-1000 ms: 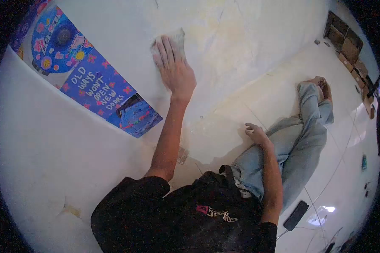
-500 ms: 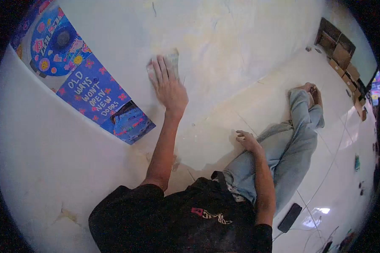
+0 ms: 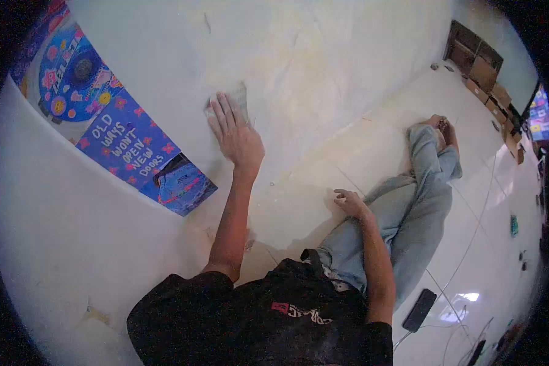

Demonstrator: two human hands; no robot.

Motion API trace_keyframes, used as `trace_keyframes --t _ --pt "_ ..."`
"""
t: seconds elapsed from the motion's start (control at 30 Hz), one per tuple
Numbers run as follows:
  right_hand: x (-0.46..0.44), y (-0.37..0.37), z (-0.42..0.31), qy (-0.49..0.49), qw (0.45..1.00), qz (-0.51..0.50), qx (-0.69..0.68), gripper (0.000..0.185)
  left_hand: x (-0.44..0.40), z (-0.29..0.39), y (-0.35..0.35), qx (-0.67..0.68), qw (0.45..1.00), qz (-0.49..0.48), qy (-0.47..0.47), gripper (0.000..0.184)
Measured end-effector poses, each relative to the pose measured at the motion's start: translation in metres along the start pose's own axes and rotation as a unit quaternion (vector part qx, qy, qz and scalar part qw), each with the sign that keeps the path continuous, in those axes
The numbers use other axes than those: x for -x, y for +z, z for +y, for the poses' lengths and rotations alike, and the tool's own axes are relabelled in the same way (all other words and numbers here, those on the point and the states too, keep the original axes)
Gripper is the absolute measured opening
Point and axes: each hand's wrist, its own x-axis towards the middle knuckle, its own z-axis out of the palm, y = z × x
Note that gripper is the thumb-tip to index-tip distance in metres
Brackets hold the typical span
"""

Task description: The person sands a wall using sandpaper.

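Note:
My left hand (image 3: 241,140) lies flat against the pale wall (image 3: 323,67), fingers stretched out. Under those fingers is a thin pale grey-green sheet (image 3: 243,100), pressed to the wall; whether it is cloth or sandpaper I cannot tell. Yellowish patches and a few dark marks show on the wall around it. Near my thigh, my right hand (image 3: 349,202) hangs loosely with its fingers slightly bent and apart, and nothing shows in it. My legs in light blue jeans (image 3: 396,207) stretch along the tiled floor.
A blue poster (image 3: 128,143) with handwritten words and flowers is on the wall at left. On the floor at right lie a black phone (image 3: 419,310) and a thin cable (image 3: 463,268). Cardboard boxes (image 3: 485,73) stand at the far right.
The whole view has shifted slightly left and down. My left hand has slid a little toward me on the wall, with the sheet under it. My right hand stays by my thigh.

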Motion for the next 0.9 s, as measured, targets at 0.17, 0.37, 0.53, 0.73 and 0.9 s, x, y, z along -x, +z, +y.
trace_keyframes --t 0.17,0.37,0.53,0.73,0.9 --pt "0.004 -0.002 -0.009 0.048 0.996 0.005 -0.074 0.044 -0.02 0.009 -0.004 0.016 0.999 0.045 -0.005 0.079" --pt "-0.002 0.004 0.005 0.0 0.999 0.008 -0.039 0.047 0.028 -0.007 0.014 0.039 0.998 -0.042 0.001 0.068" --pt "-0.002 0.001 0.002 -0.002 1.0 0.006 -0.016 0.047 0.01 0.003 0.011 0.001 1.0 -0.012 0.002 0.072" --pt "0.004 -0.004 -0.013 0.028 0.999 -0.011 -0.037 0.047 -0.022 0.012 -0.002 0.078 0.997 0.009 0.022 0.069" --pt "-0.001 -0.002 -0.007 0.016 1.0 -0.001 -0.008 0.046 0.03 -0.01 0.016 0.004 1.0 -0.029 0.011 0.072"
